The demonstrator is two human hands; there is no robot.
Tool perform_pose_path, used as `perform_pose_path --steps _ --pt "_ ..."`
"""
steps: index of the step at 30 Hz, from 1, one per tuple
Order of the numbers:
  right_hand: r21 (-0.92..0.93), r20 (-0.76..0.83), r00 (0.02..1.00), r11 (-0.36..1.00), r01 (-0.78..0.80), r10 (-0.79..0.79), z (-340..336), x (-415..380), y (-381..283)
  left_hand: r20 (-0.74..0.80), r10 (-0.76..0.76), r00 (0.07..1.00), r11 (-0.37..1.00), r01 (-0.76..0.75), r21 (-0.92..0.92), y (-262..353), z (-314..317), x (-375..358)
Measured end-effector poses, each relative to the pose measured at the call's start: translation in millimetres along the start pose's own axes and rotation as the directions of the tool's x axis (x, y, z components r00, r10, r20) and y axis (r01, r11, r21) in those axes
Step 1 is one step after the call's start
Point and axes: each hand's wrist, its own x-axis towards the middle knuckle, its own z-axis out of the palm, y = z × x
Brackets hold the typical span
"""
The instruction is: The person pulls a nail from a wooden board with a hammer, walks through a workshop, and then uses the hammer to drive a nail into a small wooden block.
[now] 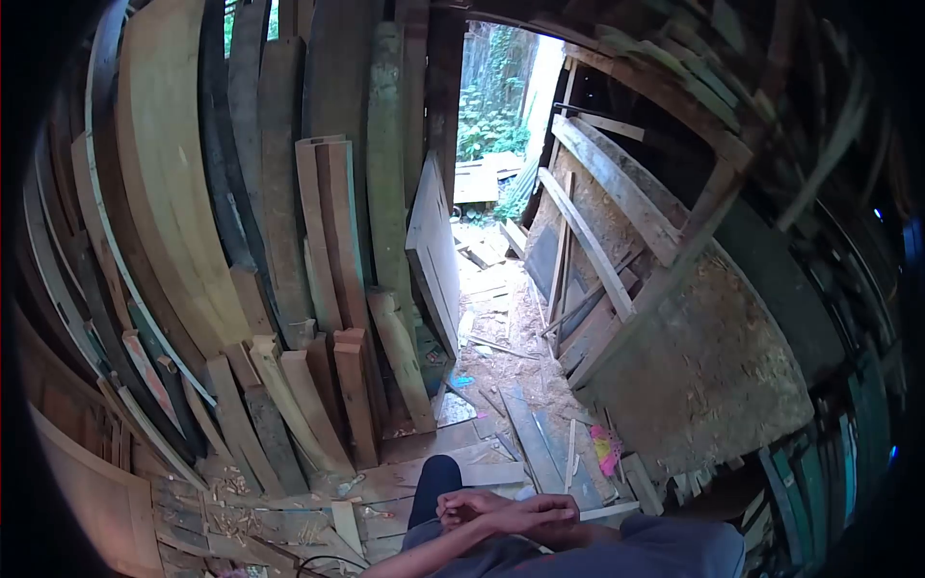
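Observation:
My wrists lie crossed over my lap at the bottom of the view. A forearm comes in from the lower left and leads to my left hand (551, 511), its fingers bent and pressed together. On the other side of the crossing, my right hand (466, 504) is loosely curled near my dark-clad knee (440, 474). I see no object in either hand, though the insides of the fingers are partly hidden. Grey cloth (655, 547) covers my lap beside them. Beyond the knee, a flat board (487, 474) lies on the floor.
Tall planks (173, 183) lean along the left wall, with shorter timber offcuts (356, 395) before them. A doorway (496, 106) opens outside past a white panel (431, 250). A large sheet (708, 366) leans at right. Wood scraps and a pink-yellow item (605, 449) litter the floor.

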Motion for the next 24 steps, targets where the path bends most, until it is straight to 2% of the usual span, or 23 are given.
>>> perform_pose_path --steps 1,2,5,8,10,13,15,18,20,21,22,23,24 --pt "-0.015 -0.040 0.999 1.000 -0.019 0.018 -17 0 -4 -0.009 -0.076 0.997 0.996 0.075 -0.050 1 -11 5" --pt "-0.028 -0.080 0.996 0.999 -0.038 0.036 -34 0 -8 -0.021 -0.073 0.997 0.996 0.072 -0.059 -1 -24 11" --pt "-0.118 -0.026 0.997 0.990 -0.082 0.079 -67 -3 -48 -0.046 -0.097 0.994 0.993 0.093 -0.072 5 -63 29" --pt "-0.142 -0.091 0.995 0.988 -0.061 0.049 -96 2 -94 -0.084 -0.177 0.981 0.977 0.165 -0.132 -7 -123 45" --pt "-0.177 -0.233 0.964 0.969 -0.170 0.127 -140 0 -123 -0.089 -0.181 0.979 0.969 0.162 -0.185 -19 -177 65" --pt "-0.133 -0.370 0.915 0.965 -0.225 0.162 -189 4 -199 -0.080 -0.157 0.984 0.952 0.130 -0.276 -42 -262 102" --pt "-0.081 -0.470 0.864 0.966 -0.245 0.179 -204 9 -259 -0.096 -0.121 0.988 0.936 0.082 -0.342 -54 -310 131" --pt "-0.020 -0.646 0.739 0.964 -0.267 0.191 -200 12 -343 -0.154 -0.092 0.984 0.897 0.014 -0.443 -70 -361 165" --pt "0.067 -0.632 0.754 0.981 -0.181 0.182 -217 10 -367 -0.219 -0.096 0.971 0.871 -0.024 -0.490 -84 -381 180" --pt "0.612 -0.073 0.980 0.785 -0.101 0.183 -288 2 -337 -0.269 -0.107 0.957 0.861 -0.046 -0.506 -90 -390 185" --pt "0.418 -0.333 0.928 0.908 -0.015 0.168 -323 -4 -340 -0.330 -0.136 0.934 0.855 -0.058 -0.516 -95 -403 186" --pt "0.188 -0.559 0.824 0.982 0.012 0.097 -347 -9 -345 -0.390 -0.164 0.906 0.849 -0.071 -0.524 -99 -416 188" --pt "-0.054 -0.731 0.681 0.998 -0.020 -0.026 -360 -14 -351 -0.450 -0.222 0.865 0.839 -0.066 -0.540 -86 -432 186"
